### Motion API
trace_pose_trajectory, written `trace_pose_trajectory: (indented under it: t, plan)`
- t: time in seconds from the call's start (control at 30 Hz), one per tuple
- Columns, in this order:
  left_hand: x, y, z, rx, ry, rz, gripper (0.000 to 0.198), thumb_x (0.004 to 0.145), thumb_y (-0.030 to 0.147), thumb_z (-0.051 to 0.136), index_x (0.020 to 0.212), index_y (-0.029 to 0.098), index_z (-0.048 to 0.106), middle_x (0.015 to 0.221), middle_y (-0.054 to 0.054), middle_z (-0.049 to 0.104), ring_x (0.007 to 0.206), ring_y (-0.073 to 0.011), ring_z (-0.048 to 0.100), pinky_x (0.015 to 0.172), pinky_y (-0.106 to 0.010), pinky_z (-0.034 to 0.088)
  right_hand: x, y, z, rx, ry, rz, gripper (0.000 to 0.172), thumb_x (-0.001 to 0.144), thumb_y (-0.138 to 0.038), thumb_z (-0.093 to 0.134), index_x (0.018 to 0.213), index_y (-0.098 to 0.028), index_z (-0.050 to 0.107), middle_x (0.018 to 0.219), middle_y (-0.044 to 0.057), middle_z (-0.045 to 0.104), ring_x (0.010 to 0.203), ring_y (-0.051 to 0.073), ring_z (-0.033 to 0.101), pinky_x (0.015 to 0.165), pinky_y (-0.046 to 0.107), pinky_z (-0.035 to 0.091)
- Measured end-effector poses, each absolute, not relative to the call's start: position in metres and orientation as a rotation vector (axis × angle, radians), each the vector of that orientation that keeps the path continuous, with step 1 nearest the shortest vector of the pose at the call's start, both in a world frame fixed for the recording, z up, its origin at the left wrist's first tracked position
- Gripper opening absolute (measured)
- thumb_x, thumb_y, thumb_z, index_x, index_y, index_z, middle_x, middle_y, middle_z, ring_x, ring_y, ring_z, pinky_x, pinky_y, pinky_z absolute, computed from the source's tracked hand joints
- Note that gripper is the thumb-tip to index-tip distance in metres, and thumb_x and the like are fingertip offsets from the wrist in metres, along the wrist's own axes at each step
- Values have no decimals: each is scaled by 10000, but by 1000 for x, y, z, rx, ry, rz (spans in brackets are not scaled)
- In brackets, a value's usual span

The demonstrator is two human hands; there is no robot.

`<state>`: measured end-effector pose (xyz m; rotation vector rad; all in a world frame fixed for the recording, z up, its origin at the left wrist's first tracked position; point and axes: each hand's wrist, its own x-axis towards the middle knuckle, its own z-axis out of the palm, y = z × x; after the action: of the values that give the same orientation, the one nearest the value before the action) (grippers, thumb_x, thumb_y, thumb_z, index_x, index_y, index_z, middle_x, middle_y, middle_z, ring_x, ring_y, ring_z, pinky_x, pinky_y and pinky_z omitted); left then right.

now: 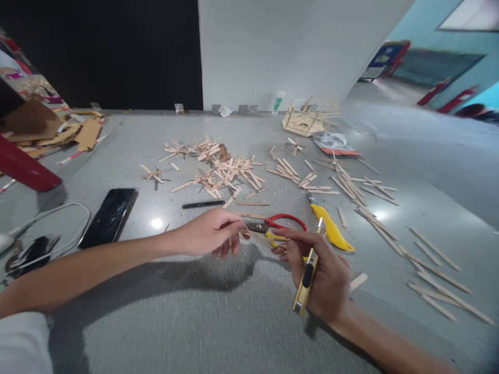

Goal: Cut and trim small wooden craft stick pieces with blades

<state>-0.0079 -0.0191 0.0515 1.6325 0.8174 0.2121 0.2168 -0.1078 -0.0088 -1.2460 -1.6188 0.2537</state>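
My left hand (pixel 216 232) pinches one end of a thin wooden stick (pixel 260 236) above the grey floor. The fingertips of my right hand (pixel 322 272) are at the other end of that stick. A yellow utility knife (pixel 306 283) is also held in my right hand, lying across the palm with its tip pointing up and away. Just behind the stick are scissors (pixel 286 217) with red handles. A yellow cutter (pixel 331 227) lies beyond my right hand. Wooden sticks (pixel 230 171) form a loose pile farther back.
A black phone (pixel 109 217), a white cable (pixel 74 205) and keys lie at the left. A black pen (pixel 202 204) is ahead of my left hand. More sticks (pixel 440 278) are spread at the right. A stick frame (pixel 306 122) and a plastic bag (pixel 335 144) sit near the wall.
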Motion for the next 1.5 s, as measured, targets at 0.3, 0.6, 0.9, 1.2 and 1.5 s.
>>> trace_pose_trajectory:
  t: [0.3, 0.6, 0.9, 1.2, 1.5]
  plan:
    - [-11, -13, 52, 1529, 828, 231, 359, 1052, 430, 407, 962, 144, 605, 732, -22, 662, 523, -86, 587, 491, -199, 455, 221, -110, -14, -1340, -1658, 340, 210, 979, -214, 565, 1176, -230, 639, 890, 27, 783, 672, 151, 745, 585, 247, 622]
    - [-13, -12, 49, 1546, 791, 203, 367, 1027, 476, 445, 918, 159, 592, 731, -15, 667, 515, -88, 573, 511, -218, 462, 220, -102, -21, -1282, -1701, 356, 223, 971, -220, 580, 1192, -233, 594, 1009, 46, 775, 689, 161, 757, 596, 260, 634]
    - [-9, -15, 49, 1589, 771, 147, 303, 1031, 363, 411, 866, 162, 567, 716, -8, 650, 489, -82, 553, 469, -198, 428, 218, -103, -12, -1259, -1786, 322, 101, 971, -213, 594, 1054, -217, 651, 636, -50, 687, 502, 123, 686, 513, 207, 563]
    - [-19, -4, 63, 1827, 1026, 244, 285, 1006, 352, 450, 1041, 139, 636, 878, -69, 711, 620, -127, 650, 516, -219, 461, 217, -100, -12, -1283, -1750, 310, 94, 979, -224, 573, 1026, -211, 654, 590, -56, 661, 477, 118, 658, 506, 209, 541]
    - [-30, 12, 85, 2057, 1218, 455, 246, 986, 283, 459, 1011, 145, 661, 829, -52, 719, 604, -135, 654, 571, -251, 458, 219, -98, -13, -1307, -1743, 324, 100, 989, -247, 559, 1030, -217, 645, 629, -49, 665, 482, 113, 643, 495, 220, 531]
